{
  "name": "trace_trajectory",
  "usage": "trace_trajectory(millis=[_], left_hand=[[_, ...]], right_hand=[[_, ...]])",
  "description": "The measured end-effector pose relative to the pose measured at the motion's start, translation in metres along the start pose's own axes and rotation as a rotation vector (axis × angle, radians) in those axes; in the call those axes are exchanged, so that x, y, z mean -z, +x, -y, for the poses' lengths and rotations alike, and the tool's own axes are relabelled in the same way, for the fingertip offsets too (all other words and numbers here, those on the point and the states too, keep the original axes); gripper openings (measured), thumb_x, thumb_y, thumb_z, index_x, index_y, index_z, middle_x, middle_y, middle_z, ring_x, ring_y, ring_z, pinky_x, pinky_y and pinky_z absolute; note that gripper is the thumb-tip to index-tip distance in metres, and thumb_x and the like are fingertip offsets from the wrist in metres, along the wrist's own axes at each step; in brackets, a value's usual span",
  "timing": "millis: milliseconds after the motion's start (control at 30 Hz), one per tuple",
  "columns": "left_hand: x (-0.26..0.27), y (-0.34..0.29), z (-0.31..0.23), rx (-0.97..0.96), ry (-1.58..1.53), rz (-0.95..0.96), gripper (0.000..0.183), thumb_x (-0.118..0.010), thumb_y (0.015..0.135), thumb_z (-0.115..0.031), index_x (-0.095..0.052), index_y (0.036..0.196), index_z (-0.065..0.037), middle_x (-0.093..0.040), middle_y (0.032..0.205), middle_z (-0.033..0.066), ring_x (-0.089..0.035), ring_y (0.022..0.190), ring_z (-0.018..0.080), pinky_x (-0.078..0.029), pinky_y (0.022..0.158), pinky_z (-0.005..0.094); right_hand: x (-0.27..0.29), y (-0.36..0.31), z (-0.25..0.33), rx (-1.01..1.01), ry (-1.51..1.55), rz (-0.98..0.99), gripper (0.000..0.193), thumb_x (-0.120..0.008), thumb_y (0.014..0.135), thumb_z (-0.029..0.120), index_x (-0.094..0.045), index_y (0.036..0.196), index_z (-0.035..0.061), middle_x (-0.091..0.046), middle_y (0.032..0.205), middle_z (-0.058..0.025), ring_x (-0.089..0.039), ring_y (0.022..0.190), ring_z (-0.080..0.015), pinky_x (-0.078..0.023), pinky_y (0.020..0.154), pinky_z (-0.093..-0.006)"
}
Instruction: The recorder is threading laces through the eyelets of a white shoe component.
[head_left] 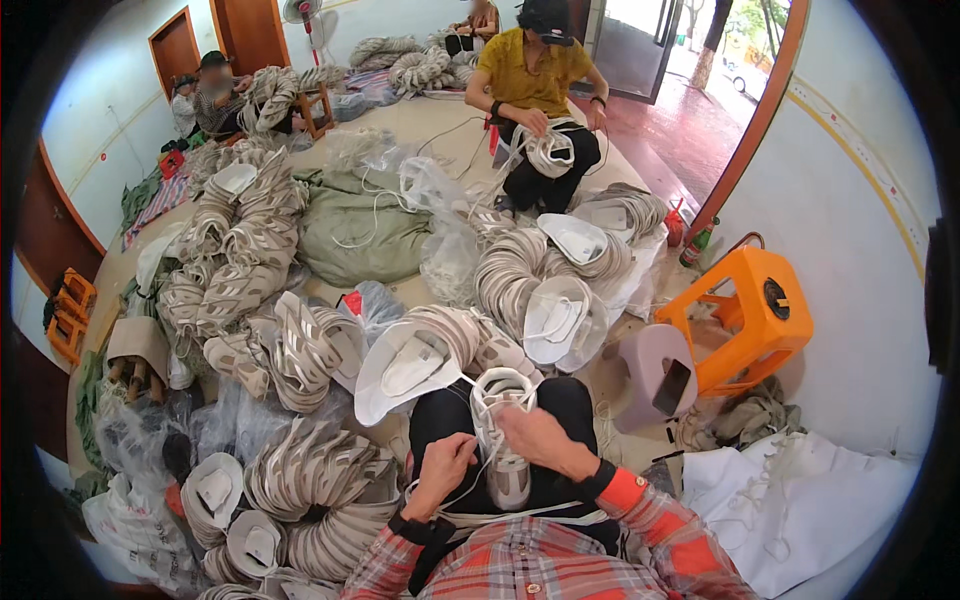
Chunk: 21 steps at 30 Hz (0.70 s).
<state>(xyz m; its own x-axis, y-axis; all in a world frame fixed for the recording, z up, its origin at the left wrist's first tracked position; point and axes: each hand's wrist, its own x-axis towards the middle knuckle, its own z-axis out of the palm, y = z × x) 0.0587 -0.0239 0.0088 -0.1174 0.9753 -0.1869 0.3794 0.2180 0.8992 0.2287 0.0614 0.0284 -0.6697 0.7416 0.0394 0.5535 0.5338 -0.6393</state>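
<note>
A white and beige shoe upper (510, 484) lies across my lap between my knees, its toe part pointing toward me. My right hand (545, 440) is over its lace holes, fingers pinched on a white shoelace, though the fingertips are partly blurred. To the left of the upper, my left hand (447, 465) is closed, with thumb and forefinger together at a strand of the same lace. Loose white lace crosses my lap below the wrists. Just beyond my left knee lies a fanned row of stacked uppers (455, 335) with a white piece (405, 372) at its near end.
More stacked uppers (320, 480) lie at my left, others (515, 265) ahead. An orange stool (745, 310) and a pale purple stool (650, 375) stand at right, near white sheeting (800, 500). A green sack (360, 225) lies beyond. A co-worker (535, 70) sits ahead holding an upper.
</note>
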Motion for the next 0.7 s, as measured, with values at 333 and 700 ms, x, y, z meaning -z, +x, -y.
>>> trace_trajectory(millis=[333,700], left_hand=[[-0.004,0.029,0.005,-0.146,0.765,0.065,0.017,-0.053,0.072,-0.021,-0.062,0.065,-0.007,-0.063,0.071,0.0107,-0.062,0.063,0.0297,-0.046,0.051,0.0473],[-0.014,0.001,0.025,-0.189,0.215,0.019,0.029,-0.049,0.086,-0.025,-0.065,0.08,-0.002,-0.063,0.072,0.0151,-0.059,0.064,0.0264,-0.045,0.057,0.0358]], right_hand=[[-0.025,0.001,-0.018,0.313,0.039,-0.051,0.024,-0.044,0.084,0.012,-0.05,0.103,0.0003,-0.056,0.094,-0.0234,-0.053,0.089,-0.0379,-0.043,0.078,-0.0438],[0.001,-0.008,-0.015,0.223,0.251,0.404,0.027,-0.045,0.09,0.021,-0.054,0.108,0.0031,-0.056,0.106,-0.0137,-0.054,0.097,-0.028,-0.043,0.085,-0.0376]])
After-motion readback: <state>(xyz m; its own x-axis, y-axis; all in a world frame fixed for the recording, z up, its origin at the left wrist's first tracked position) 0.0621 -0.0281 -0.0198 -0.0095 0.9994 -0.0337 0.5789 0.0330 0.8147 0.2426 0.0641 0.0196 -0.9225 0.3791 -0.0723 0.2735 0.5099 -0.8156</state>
